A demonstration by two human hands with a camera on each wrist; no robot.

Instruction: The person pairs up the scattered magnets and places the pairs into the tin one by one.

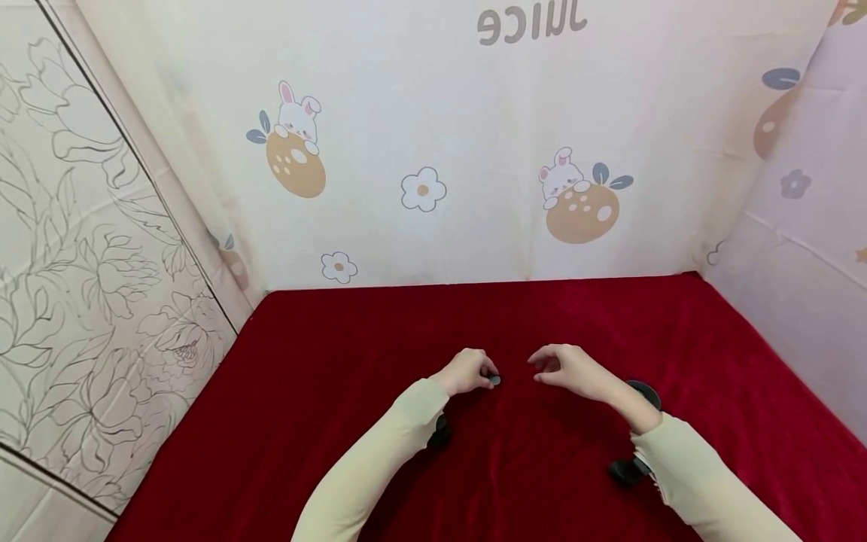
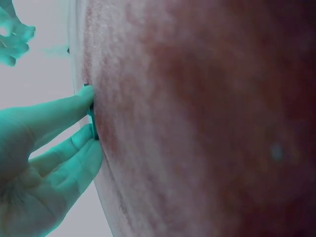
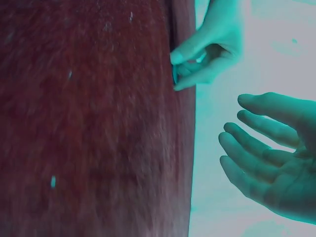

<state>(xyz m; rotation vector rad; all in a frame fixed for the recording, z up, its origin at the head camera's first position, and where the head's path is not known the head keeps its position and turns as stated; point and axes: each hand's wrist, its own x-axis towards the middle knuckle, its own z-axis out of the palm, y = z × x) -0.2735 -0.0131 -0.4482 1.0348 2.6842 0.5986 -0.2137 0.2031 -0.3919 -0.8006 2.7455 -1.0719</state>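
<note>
Near the middle of the red cloth, my left hand (image 1: 469, 371) pinches a small, flat, grey disc (image 1: 495, 380) between thumb and fingers, down at the cloth. Edge-on, the disc (image 2: 92, 123) shows as a thin dark strip in the left wrist view; its exact kind cannot be told. My right hand (image 1: 572, 369) hovers a short way to the right, holding nothing. Its fingers (image 3: 247, 160) are spread and loosely bent in the right wrist view, apart from the left hand (image 3: 217, 49) and the disc.
Red velvety cloth (image 1: 352, 361) covers the table. Behind it hangs a pale curtain (image 1: 474, 135) with rabbit and flower prints, and a flower-patterned panel (image 1: 101, 226) stands at the left. A black wrist device (image 1: 626, 472) sits under the right forearm; another dark one (image 1: 440, 433) is below the left.
</note>
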